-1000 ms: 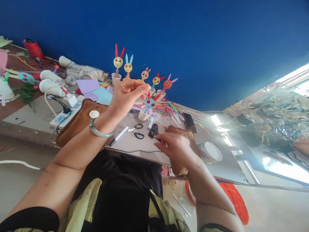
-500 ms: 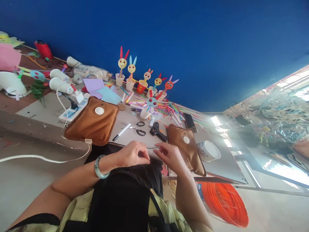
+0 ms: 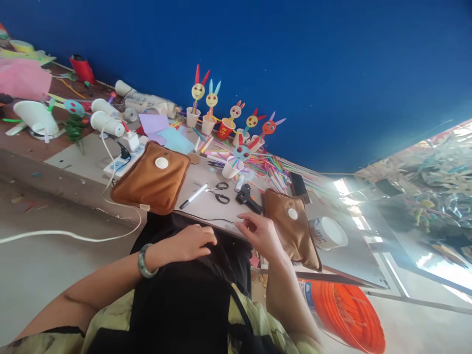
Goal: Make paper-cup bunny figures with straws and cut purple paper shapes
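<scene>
My left hand (image 3: 194, 242) rests over my black-clad lap, fingers loosely curled and thumb apart, with nothing seen in it. At the table's front edge is my right hand (image 3: 258, 231), its fingers bent and apart. A thin black cord (image 3: 206, 217) runs along the edge to its fingertips; whether they touch it I cannot tell. Beyond it lies a black glue gun (image 3: 248, 198). Black-handled scissors (image 3: 221, 192) and a white marker (image 3: 193, 196) lie to its left. Brown hot-water bags (image 3: 151, 182) flank the work area, the second bag (image 3: 289, 231) beside my right hand.
Rabbit-faced figures in paper cups (image 3: 232, 169) stand before the blue wall, near scattered coloured sticks (image 3: 271, 169). A power strip (image 3: 123, 162) with a white cable is at left. A paper tub (image 3: 330, 232) stands right, above an orange bucket (image 3: 350, 314) on the floor.
My left hand has drawn back left and down from the table edge, and its pinched fingers have loosened. My right hand stays by the edge. The view has shifted slightly left.
</scene>
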